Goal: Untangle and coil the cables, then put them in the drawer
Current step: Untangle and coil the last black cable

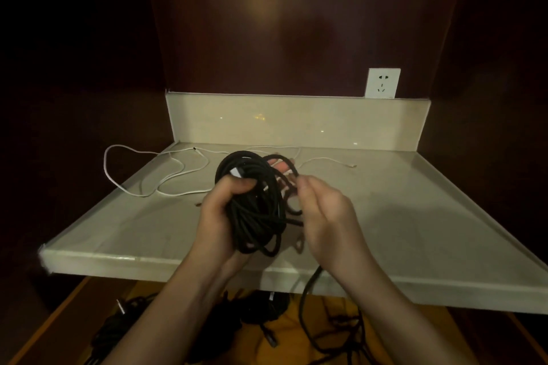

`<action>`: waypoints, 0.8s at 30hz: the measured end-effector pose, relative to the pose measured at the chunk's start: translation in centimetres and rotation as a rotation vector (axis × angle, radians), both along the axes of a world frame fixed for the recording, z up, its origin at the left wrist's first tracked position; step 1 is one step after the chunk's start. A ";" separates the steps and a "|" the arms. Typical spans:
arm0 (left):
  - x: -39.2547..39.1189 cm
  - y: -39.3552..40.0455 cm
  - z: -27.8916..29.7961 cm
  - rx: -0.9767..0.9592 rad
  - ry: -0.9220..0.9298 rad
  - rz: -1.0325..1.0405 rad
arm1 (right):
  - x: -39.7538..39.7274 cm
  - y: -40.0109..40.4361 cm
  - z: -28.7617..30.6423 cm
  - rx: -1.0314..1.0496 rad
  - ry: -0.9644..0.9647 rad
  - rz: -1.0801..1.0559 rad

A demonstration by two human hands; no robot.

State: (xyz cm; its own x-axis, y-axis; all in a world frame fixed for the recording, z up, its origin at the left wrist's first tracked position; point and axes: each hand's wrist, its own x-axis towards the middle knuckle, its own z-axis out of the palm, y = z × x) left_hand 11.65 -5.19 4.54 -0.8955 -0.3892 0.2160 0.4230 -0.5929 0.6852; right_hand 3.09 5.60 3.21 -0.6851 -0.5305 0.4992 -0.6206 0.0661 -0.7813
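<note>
My left hand [221, 216] grips a thick coil of black cable [255, 210] above the beige counter [415, 210], thumb across the loops. My right hand [326, 216] pinches a strand of the same black cable at the coil's right side. A loose tail of that cable [308, 287] hangs off the counter's front edge toward the open drawer [400, 332] below. A thin white cable [166, 175] lies uncoiled at the back left of the counter, one loop hanging over the left edge. Several black cables [118, 326] lie in the drawer.
A white wall socket [382, 83] sits above the counter's back rim on the right. Dark wood panels close in the back and both sides. The counter has a raised rim at the back and right.
</note>
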 end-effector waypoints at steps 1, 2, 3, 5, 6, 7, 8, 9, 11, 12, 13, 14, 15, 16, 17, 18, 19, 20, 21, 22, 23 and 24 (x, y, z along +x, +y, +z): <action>-0.1 0.0 0.1 -0.016 -0.011 0.033 | 0.5 -0.1 -0.4 0.025 -0.021 0.038; -0.2 0.0 0.2 -0.024 -0.016 0.049 | 0.9 -0.2 -0.8 0.030 -0.047 0.071; -0.3 -0.1 0.1 -0.016 -0.016 0.044 | 1.3 -0.3 -1.0 0.018 -0.077 0.095; -0.3 -0.1 0.2 -0.006 0.001 0.012 | 1.7 -0.2 -1.2 -0.026 -0.125 0.119; -0.3 -0.1 0.2 -0.011 0.011 0.004 | 1.7 -0.3 -1.2 -0.043 -0.123 0.117; -0.3 -0.1 0.2 -0.020 0.018 -0.001 | 1.6 -0.2 -1.2 -0.053 -0.094 0.102; -0.3 -0.1 0.2 -0.030 0.032 -0.004 | 1.4 -0.2 -1.2 -0.049 -0.056 0.082; -0.2 0.0 0.3 -0.043 0.044 -0.005 | 1.1 -0.2 -1.2 -0.041 -0.022 0.070; -0.2 0.2 0.5 -0.041 0.046 -0.004 | 0.5 -0.2 -1.5 -0.024 0.004 0.061; -0.3 0.3 0.5 -0.028 0.040 0.001 | 0.2 -0.2 -1.6 -0.003 0.012 0.054; -0.5 0.4 0.4 -0.014 0.030 0.016 | -0.1 -0.2 -1.8 0.030 0.022 0.044; -0.7 0.5 0.3 0.004 0.025 0.035 | -0.2 -0.2 -1.9 0.057 0.026 0.039; -0.9 0.4 0.2 0.032 0.028 0.051 | -0.3 -0.1 -1.9 0.062 0.006 0.041; -1.1 0.4 0.2 0.067 0.039 0.066 | 0.0 -0.1 -2.0 0.056 -0.039 0.053; -1.2 0.4 0.3 0.096 0.053 0.087 | 0.4 0.0 -2.0 0.051 -0.098 0.073; -1.4 0.1 0.5 0.107 0.064 0.115 | 0.9 0.0 -2.1 0.058 -0.165 0.103; -1.5 -0.1 0.6 0.106 0.072 0.147 | 1.6 0.2 -2.3 0.059 -0.228 0.147; -1.6 -0.3 0.8 0.103 0.080 0.178 | 2.3 0.4 -2.5 0.050 -0.278 0.197; -1.7 -0.4 1.0 0.106 0.092 0.206 | 2.9 0.7 -2.8 0.029 -0.302 0.254; -1.7 -0.4 1.1 0.121 0.106 0.224 | 3.6 1.0 -2.9 0.011 -0.310 0.309; -1.7 -0.3 1.3 0.151 0.121 0.223 | 4.0 1.3 -3.1 -0.004 -0.295 0.356; -1.7 -0.1 1.5 0.180 0.126 0.212 | 4.3 1.6 -3.1 -0.003 -0.267 0.392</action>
State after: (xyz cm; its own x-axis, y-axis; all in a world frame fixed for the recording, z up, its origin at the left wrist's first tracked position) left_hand 9.98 -5.29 6.03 -0.7606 -0.6068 0.2307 0.6253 -0.5893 0.5115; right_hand 7.38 7.15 0.11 -0.5381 -0.7735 0.3348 -0.3760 -0.1353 -0.9167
